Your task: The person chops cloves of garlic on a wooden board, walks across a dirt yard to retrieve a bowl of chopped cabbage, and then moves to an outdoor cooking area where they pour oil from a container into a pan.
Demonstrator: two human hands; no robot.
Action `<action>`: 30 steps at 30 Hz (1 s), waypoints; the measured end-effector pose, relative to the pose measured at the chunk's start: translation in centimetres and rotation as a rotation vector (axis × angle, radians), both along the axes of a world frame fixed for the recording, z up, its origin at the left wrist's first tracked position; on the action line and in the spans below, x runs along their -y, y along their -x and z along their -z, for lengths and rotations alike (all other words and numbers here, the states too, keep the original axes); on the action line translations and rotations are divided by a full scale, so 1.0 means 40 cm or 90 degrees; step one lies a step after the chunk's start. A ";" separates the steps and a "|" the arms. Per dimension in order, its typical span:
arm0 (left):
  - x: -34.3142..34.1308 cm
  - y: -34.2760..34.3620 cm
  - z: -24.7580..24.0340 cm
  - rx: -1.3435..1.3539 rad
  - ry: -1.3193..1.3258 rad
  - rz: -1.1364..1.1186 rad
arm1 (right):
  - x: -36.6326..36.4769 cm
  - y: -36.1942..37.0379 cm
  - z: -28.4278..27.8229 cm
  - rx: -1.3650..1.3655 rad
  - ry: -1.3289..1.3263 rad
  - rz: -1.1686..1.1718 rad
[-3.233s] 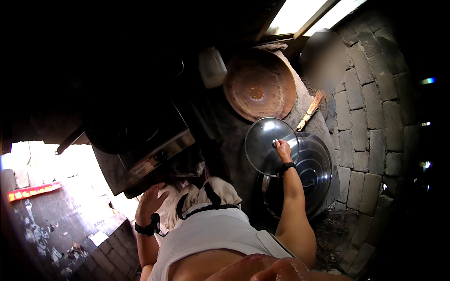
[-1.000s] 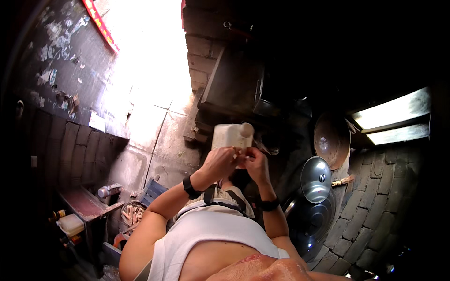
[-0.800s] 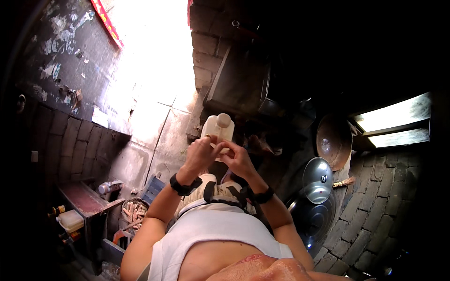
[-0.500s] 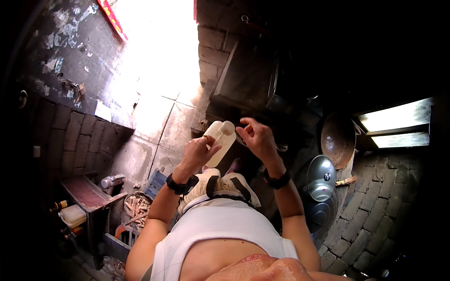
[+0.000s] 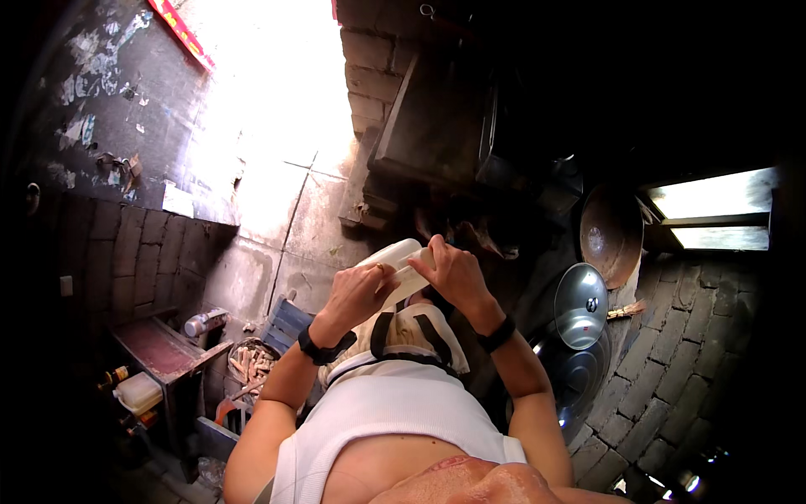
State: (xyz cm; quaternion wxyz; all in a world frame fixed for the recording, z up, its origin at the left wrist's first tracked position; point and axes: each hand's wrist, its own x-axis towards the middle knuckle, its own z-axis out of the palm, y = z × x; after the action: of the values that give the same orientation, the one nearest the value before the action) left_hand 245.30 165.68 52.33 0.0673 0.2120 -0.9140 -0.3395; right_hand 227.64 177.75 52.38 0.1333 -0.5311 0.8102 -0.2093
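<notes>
A pale cream plastic container (image 5: pixel 395 252), long with rounded ends, is held out in front of my body over my knees. My left hand (image 5: pixel 357 291) is closed around its left side, with the thumb lying along it. At its right end my right hand (image 5: pixel 457 281) has its fingers bent and pressed onto a pale part of it. My fingers cover much of the container's middle, and its contents, if any, cannot be made out.
Left stands a small wooden table (image 5: pixel 155 343) with a bottle (image 5: pixel 206 322) beside it, near a basket of corncobs (image 5: pixel 252 364). On the right are a glass pot lid (image 5: pixel 581 306), a large wok (image 5: pixel 610 235) and a brick surface (image 5: pixel 663 353). A dark cabinet (image 5: pixel 432 126) stands ahead.
My right hand has moved in from its place apart on the right and now touches the container's right end. The round pale piece that showed on top is now mostly covered by my fingers.
</notes>
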 end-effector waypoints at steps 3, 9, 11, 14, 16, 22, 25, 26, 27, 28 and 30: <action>-0.011 0.015 0.015 0.010 -0.023 0.017 | -0.021 0.018 0.016 0.050 0.024 -0.007; -0.016 0.049 0.040 0.049 -0.022 0.034 | -0.041 0.097 0.052 0.170 0.089 -0.121; -0.021 0.058 0.038 0.115 -0.055 0.001 | -0.036 0.135 0.049 0.200 0.112 -0.166; -0.021 0.082 0.064 0.126 -0.054 -0.018 | -0.012 0.158 0.057 0.189 0.144 -0.132; -0.026 0.107 0.073 0.128 -0.055 -0.023 | -0.013 0.166 0.101 0.206 -0.004 -0.114; -0.041 0.153 0.109 0.130 -0.070 -0.062 | 0.006 0.232 0.126 0.146 0.072 -0.219; -0.037 0.179 0.114 0.125 -0.081 -0.060 | 0.014 0.243 0.118 0.203 0.081 -0.112; -0.036 0.186 0.118 0.126 -0.083 -0.059 | 0.011 0.241 0.132 0.242 -0.088 -0.088; -0.036 0.191 0.122 0.125 -0.078 -0.056 | 0.013 0.242 0.142 0.277 -0.257 -0.067; -0.034 0.195 0.124 0.124 -0.073 -0.053 | 0.012 0.251 0.148 0.276 -0.257 -0.069; -0.028 0.198 0.127 0.128 -0.074 -0.050 | 0.014 0.275 0.146 0.198 -0.033 -0.221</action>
State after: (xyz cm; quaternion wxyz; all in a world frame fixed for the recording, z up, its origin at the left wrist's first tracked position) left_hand 237.40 166.82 47.24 -0.0236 0.2842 -0.8859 -0.3658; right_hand 216.65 177.18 46.56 0.3042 -0.6202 0.6814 -0.2419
